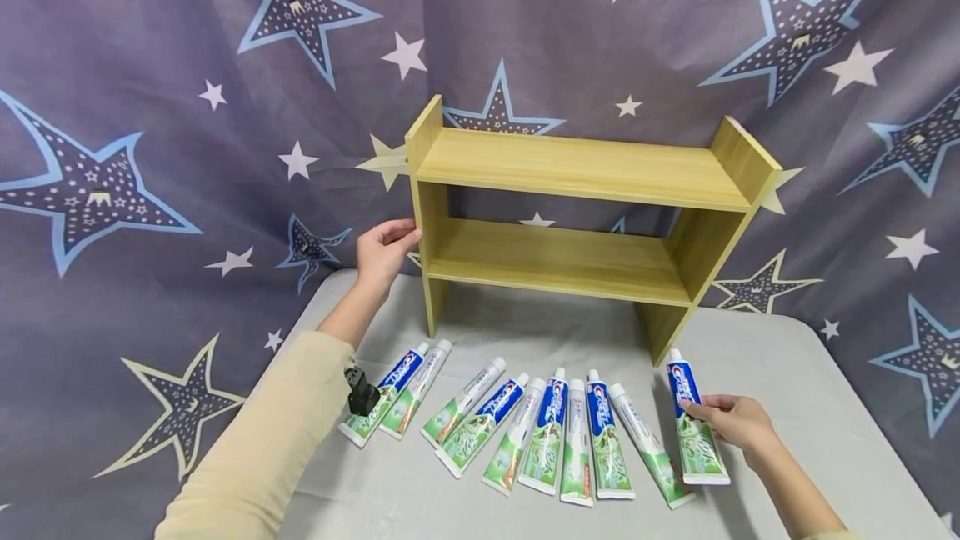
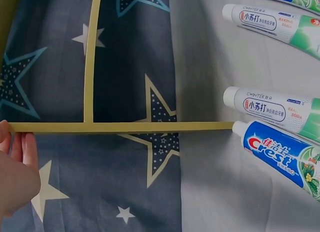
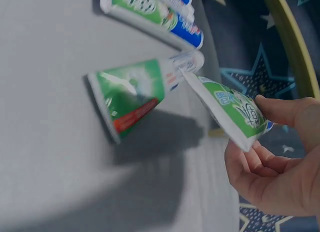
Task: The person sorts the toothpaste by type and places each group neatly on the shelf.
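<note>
Head view: at the lower right of the frame, the right hand (image 1: 738, 425) pinches a Crest tube (image 1: 697, 438) between thumb and fingers, above the grey table (image 1: 817, 415). The tube's long axis runs nearly up and down the frame, leaning slightly left at the top; its white cap points up, its flat crimped end down, blue half over green half. Just left of it, nine more tubes (image 1: 545, 448) lie in a fanned row across the lower middle, caps toward the top of the frame. Left of centre, the left hand (image 1: 382, 255) is unclenched, its fingertips touching the left side panel (image 1: 432, 211) of a wooden shelf (image 1: 555, 261).

Left wrist view alone makes the words "baking soda" readable on the white-and-green tubes at the right of the frame, and shows that panel edge-on, with fingers against its outer side at the lower left.

Right wrist view reveals the bent fingers beneath the held tube, which the head view partly hides. There the crimped end faces lower left and the body recedes, foreshortened, toward the right; its cap is hidden. A dark shadow (image 3: 155, 137) falls on the table at centre.
</note>
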### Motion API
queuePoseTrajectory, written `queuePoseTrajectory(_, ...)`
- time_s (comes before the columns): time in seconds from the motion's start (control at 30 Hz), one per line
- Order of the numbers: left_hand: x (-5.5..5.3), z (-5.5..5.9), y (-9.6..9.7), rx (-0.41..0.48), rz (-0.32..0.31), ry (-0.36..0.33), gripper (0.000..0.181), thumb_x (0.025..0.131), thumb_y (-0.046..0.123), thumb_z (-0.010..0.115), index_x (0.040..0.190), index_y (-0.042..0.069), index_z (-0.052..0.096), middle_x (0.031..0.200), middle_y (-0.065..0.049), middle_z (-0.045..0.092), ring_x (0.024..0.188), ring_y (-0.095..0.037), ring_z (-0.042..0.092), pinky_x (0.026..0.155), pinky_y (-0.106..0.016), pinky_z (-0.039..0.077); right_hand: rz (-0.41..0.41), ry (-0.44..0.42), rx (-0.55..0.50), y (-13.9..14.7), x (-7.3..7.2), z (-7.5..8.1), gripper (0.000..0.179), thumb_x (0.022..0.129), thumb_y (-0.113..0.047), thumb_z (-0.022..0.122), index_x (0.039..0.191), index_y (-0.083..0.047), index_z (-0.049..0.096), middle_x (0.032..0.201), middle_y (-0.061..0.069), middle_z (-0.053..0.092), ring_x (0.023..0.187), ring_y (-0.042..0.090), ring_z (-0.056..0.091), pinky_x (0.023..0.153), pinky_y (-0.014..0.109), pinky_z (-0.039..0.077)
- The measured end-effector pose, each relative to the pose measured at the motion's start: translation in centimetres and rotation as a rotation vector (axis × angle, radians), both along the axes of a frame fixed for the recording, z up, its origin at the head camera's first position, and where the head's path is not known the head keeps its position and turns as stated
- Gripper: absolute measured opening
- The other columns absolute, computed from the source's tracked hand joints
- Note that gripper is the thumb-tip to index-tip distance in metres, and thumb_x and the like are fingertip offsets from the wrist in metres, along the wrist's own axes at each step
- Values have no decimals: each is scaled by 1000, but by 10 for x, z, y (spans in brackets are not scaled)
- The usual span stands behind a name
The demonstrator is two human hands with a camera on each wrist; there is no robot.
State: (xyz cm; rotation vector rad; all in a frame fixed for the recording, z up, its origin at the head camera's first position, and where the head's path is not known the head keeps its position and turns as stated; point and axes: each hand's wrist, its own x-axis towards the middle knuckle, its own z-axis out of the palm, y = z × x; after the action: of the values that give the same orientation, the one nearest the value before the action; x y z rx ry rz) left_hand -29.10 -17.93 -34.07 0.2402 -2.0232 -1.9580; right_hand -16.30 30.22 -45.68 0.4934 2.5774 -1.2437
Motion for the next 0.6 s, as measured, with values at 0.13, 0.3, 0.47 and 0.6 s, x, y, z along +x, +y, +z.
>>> queuePoseTrajectory(0.13, 0, -1, 1, -8, 6, 3, 29, 84, 7, 72, 111, -4, 68, 88, 4, 72, 71, 6, 62, 70, -9, 55, 16, -1, -20, -7, 1, 9, 64, 82, -38, 73, 119, 12, 56, 80, -4, 59, 68, 7, 52, 57, 21, 49)
queuePoseTrajectory(0.3, 1, -1, 1, -10, 1, 4, 29, 84, 7, 72, 110, -4, 68, 82, 10, 70, 70, 6, 62, 70, -9, 55, 32, 1, -52, -15, 2, 20, 66, 84, -39, 72, 122, 12, 53, 84, -4, 62, 71, 6, 53, 60, 21, 50)
queuePoseTrajectory(0.47, 1, -1, 1, -5, -3, 7, 29, 85, 6, 70, 112, -6, 67, 78, 12, 68, 68, 7, 62, 69, -9, 55, 64, 18, -63, -22, 3, 32, 64, 86, -37, 70, 123, 12, 53, 85, -5, 64, 73, 5, 54, 62, 20, 51)
queuePoseTrajectory(0.6, 1, -1, 1, -18, 1, 3, 30, 85, 6, 70, 112, -5, 67, 81, 11, 70, 68, 8, 62, 72, -11, 56, 92, 42, -64, -27, 5, 44, 60, 86, -35, 70, 122, 11, 56, 80, -10, 63, 67, 4, 53, 61, 20, 49)
